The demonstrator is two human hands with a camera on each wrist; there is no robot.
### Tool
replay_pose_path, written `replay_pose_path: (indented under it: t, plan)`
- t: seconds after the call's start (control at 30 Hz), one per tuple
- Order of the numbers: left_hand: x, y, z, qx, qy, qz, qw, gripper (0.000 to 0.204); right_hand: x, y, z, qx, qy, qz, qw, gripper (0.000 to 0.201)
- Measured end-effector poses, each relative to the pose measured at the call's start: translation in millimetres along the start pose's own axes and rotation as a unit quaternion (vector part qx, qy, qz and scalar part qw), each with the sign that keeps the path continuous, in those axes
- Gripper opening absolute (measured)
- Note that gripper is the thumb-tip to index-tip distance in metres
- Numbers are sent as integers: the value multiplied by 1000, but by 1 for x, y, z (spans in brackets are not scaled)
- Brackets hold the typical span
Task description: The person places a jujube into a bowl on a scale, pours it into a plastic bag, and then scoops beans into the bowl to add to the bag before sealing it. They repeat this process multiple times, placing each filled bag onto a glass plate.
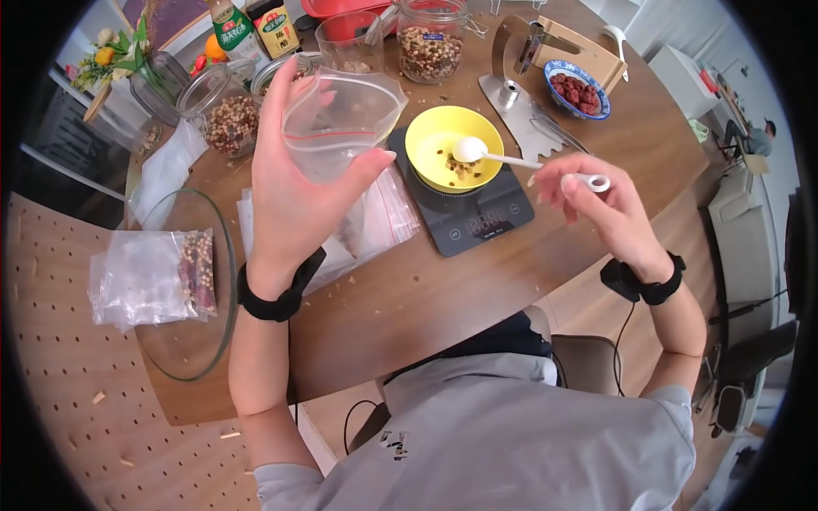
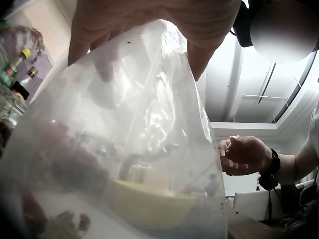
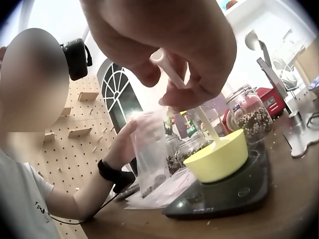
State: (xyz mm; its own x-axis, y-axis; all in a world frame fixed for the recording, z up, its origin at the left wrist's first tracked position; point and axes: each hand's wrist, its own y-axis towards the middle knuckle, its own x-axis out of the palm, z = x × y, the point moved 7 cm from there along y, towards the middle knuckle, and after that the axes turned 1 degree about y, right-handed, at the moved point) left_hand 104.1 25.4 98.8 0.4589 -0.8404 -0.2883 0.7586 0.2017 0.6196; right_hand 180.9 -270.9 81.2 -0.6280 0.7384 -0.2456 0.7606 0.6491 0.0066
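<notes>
A person in a grey T-shirt sits at a wooden bench (image 1: 383, 315), black bands on both wrists. The left hand (image 1: 298, 183), thumb and fingers set wide apart, holds a clear zip bag (image 1: 341, 111) with a red line at its seal. The right hand (image 1: 601, 196) pinches the handle of a white spoon (image 1: 469, 150), whose head dips inside a yellow bowl (image 1: 433, 129) with a few brown and tan grains (image 1: 460, 168) in it. The bowl stands on a black digital scale (image 1: 464, 243); its lit figures are too faint to read. Just left of the scale, under the left hand, lies a stack of flat zip bags (image 1: 388, 209). Farther left, filled bags (image 1: 153, 272) packed with mixed grains rest on an oval glass plate (image 1: 200, 353).

Beyond the bowl stand a glass jar of mixed grains (image 1: 430, 53) and, to the left, another grain jar (image 1: 230, 119) near two sauce bottles (image 1: 251, 34). To the right are a metal stand (image 1: 528, 128) and a blue-and-white bowl (image 1: 588, 113) of dark red dried fruit (image 1: 576, 92).
</notes>
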Motion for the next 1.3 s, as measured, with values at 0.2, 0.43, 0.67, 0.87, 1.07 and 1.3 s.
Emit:
replay_pose_path:
  t: [0.2,0.43,0.67,0.87,1.07,1.3]
  plan:
    - [0,0,2,4,16,-1,1000,108,-24,37,-47,-76,-79,67,992,34]
    - [3,1,6,-26,-42,-2,999,106,-68,151,-93,-181,-49,172,967,43]
    - [0,1,8,-12,-27,-4,1000,103,-47,232,-49,-77,-106,81,988,44]
    - [-2,1,8,-9,-44,5,999,106,-56,146,-44,-61,-137,186,971,36]
    - [-1,0,6,14,10,6,1000,104,-10,10,22,-146,-280,85,945,34]
    - [9,-1,3,8,15,-9,1000,100,31,-43,53,-157,-421,-32,893,38]
